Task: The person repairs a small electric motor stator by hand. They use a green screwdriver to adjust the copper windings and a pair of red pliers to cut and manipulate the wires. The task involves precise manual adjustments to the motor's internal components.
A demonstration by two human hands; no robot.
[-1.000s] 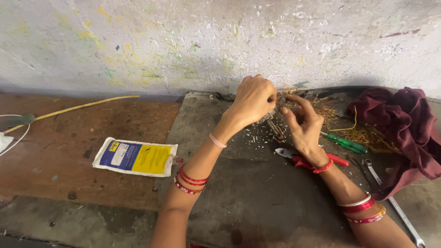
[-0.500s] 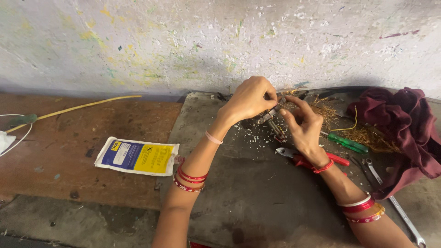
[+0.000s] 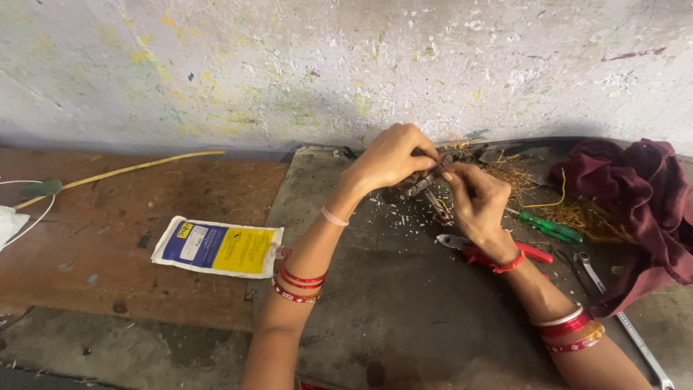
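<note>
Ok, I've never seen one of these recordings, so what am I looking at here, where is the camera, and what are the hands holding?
There is no machine here: a person works with two bare hands, and the one camera sits on their head, looking down at a dark slab by a paint-flecked wall. The left hand and the right hand meet over a small dark metal part, both with a grip on it; what it is exactly is too small to tell. Beside the right wrist lie red-handled pliers, a green screwdriver, a spanner and a maroon cloth, with a tangle of thin wire strands. Off to the left lies a blue and yellow packet.
</note>
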